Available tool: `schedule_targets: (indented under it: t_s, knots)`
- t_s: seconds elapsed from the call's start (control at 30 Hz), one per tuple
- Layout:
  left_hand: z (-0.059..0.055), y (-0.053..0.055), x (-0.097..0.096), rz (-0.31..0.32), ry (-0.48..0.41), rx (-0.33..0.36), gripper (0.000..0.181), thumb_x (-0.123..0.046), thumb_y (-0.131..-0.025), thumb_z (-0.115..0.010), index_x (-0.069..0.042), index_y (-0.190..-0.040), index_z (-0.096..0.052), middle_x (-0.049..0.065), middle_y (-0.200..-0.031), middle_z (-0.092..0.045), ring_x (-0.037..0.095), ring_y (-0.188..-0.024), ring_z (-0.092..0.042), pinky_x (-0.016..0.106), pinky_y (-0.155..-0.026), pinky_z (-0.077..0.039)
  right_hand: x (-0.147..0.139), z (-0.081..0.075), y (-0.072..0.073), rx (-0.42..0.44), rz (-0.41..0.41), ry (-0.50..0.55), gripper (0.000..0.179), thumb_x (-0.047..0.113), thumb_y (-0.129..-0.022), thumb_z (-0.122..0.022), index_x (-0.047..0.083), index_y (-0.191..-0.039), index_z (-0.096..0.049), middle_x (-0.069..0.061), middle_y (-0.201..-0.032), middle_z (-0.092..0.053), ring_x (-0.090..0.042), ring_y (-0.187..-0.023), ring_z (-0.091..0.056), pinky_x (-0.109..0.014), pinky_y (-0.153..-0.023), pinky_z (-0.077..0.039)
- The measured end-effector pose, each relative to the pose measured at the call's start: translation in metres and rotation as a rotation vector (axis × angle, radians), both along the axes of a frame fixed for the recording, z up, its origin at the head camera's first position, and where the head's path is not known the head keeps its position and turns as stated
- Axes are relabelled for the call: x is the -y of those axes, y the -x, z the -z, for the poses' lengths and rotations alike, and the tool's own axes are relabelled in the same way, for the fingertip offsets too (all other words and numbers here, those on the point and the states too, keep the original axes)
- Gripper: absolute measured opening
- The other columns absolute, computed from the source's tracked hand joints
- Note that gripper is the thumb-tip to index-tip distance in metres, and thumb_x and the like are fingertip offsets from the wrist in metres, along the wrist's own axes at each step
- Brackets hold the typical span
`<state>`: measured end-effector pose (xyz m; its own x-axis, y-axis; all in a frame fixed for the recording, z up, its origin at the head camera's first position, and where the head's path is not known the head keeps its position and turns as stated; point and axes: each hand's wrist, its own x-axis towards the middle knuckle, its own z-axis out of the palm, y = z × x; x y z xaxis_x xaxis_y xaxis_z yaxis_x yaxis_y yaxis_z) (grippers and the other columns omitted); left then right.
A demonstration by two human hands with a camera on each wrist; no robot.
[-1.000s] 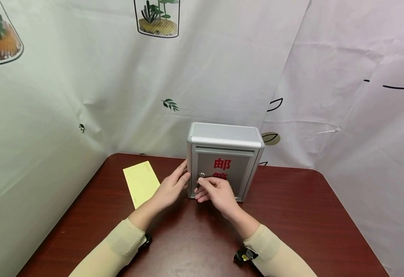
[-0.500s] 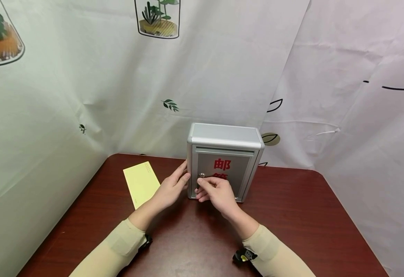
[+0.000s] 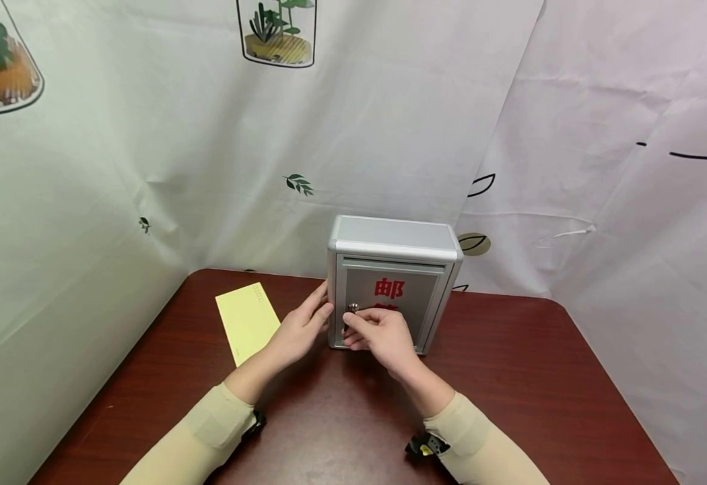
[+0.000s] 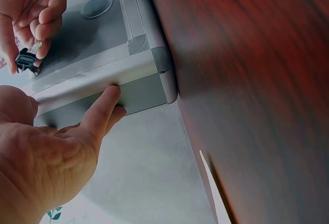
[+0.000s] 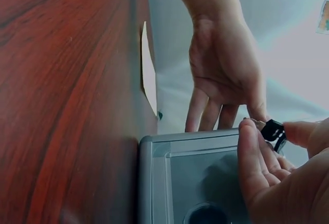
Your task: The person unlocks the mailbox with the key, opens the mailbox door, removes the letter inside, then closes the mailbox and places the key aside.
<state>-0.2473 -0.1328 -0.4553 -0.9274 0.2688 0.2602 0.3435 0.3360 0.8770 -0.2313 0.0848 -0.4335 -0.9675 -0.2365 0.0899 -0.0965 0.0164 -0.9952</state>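
Note:
A silver metal mailbox (image 3: 397, 239) with red characters stands upright on the table. My left hand (image 3: 295, 332) lies against its left side, fingers extended along the wall; in the left wrist view a fingertip (image 4: 110, 93) touches that side panel. At the round lock (image 3: 353, 307) on the door's left edge, my right hand (image 3: 386, 337) pinches a black-headed key (image 4: 25, 59) between thumb and forefinger. A second key (image 4: 36, 47) hangs by it, close to the curled fingers. The door is closed. The key's tip is hidden at the lock.
A yellow envelope (image 3: 247, 320) lies on the dark red wooden table (image 3: 511, 377), left of the mailbox and partly behind my left forearm. Patterned white curtain (image 3: 390, 135) hangs close behind the mailbox and along both sides.
My right thumb and forefinger have shifted slightly left at the lock with the key, and the lower fingers have changed position a little. The left hand, mailbox and envelope have stayed put.

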Motion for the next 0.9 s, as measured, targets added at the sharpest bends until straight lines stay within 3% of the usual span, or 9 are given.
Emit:
schedule_targets:
  t_s: [0.17,0.43,0.67,0.9]
  knots:
    - [0.0,0.0,0.0,0.003,-0.002,0.002,0.062,-0.038,-0.121,-0.05,-0.022,-0.178,-0.031,0.021,-0.162,-0.058,0.037,-0.136,-0.068,0.05,-0.104,-0.061,0.0,-0.002,-0.001,-0.034,0.032,-0.073,0.034,0.023,-0.104,-0.082,-0.009,-0.116,-0.078,-0.017,-0.088,-0.081,-0.026,-0.074,-0.081,-0.039,-0.069,-0.068]
    - [0.0,0.0,-0.001,0.002,-0.005,0.005,0.062,-0.037,-0.121,-0.05,-0.023,-0.178,-0.031,0.02,-0.164,-0.056,0.035,-0.138,-0.067,0.047,-0.104,-0.061,0.002,-0.001,-0.005,-0.262,0.157,-0.351,0.031,0.029,-0.103,-0.083,-0.001,-0.11,-0.081,-0.012,-0.084,-0.081,-0.028,-0.07,-0.081,-0.032,-0.062,-0.064]
    - [-0.001,0.0,-0.001,0.004,0.0,0.009,0.063,-0.037,-0.121,-0.05,-0.023,-0.179,-0.029,0.019,-0.165,-0.055,0.036,-0.139,-0.066,0.048,-0.104,-0.061,0.004,-0.003,-0.008,-0.421,0.264,-0.54,0.029,0.035,-0.101,-0.084,0.006,-0.106,-0.084,0.002,-0.087,-0.081,-0.01,-0.075,-0.076,-0.034,-0.069,-0.062]
    - [-0.002,-0.001,0.0,0.003,0.008,0.019,0.063,-0.039,-0.121,-0.05,-0.027,-0.179,-0.028,0.017,-0.166,-0.054,0.033,-0.141,-0.065,0.048,-0.105,-0.061,0.005,-0.003,-0.01,-0.507,0.303,-0.613,0.028,0.034,-0.1,-0.086,0.007,-0.105,-0.084,-0.001,-0.088,-0.082,-0.011,-0.077,-0.077,-0.035,-0.069,-0.064]
